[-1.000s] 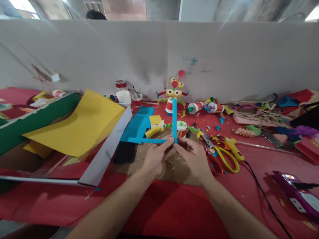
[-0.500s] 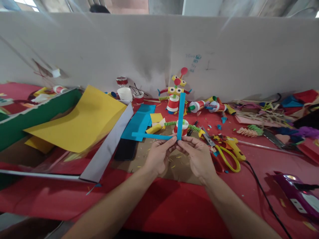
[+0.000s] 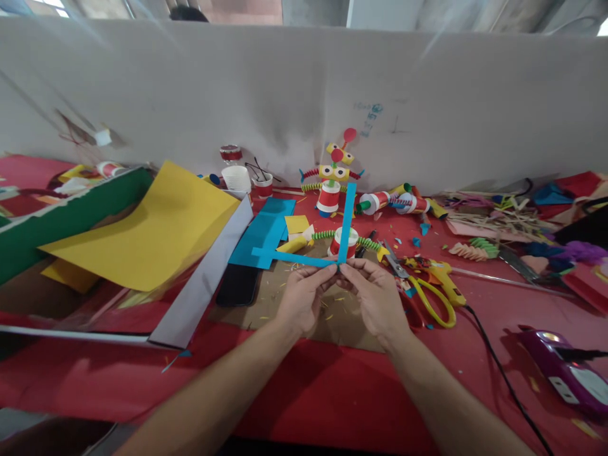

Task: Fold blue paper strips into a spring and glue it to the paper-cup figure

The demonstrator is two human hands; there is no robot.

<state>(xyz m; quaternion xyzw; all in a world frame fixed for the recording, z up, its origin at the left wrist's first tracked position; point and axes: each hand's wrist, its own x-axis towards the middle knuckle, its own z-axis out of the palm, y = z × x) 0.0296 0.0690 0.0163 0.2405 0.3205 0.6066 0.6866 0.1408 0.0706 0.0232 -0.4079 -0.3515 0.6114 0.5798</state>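
One open box (image 3: 202,291) with a green side stands farthest left, and a big yellow sheet (image 3: 147,228) slants across it, its right corner over the box's pale flap. Right of that flap a dark phone (image 3: 236,286) lies flat, partly under blue sheets (image 3: 263,234), with a stack of white cups (image 3: 236,178) behind them. Next, a yellow roll (image 3: 291,245) lies beside a small yellow square (image 3: 297,223).

Near the middle, above a piece of brown cardboard (image 3: 275,304), the left hand (image 3: 304,297) has its thumb and fingers pinched together on the corner where two lengths of blue paper strip (image 3: 348,221) meet. One length reaches left, its end seen against the blue sheets; the other points upward. I cannot tell whether they are one folded piece or two. The right hand (image 3: 377,294) pinches the same corner from the other side, its fingertips close to the left hand's.

Beyond the hands, a red-and-white cup with green spring arms (image 3: 334,247) stands partly hidden by the upright length. To the right come scissors (image 3: 395,263) with a yellow handle, then a yellow glue gun (image 3: 449,282) with a black cord, a heap of paper scraps (image 3: 498,212), and, nearer, a purple power socket (image 3: 565,373).
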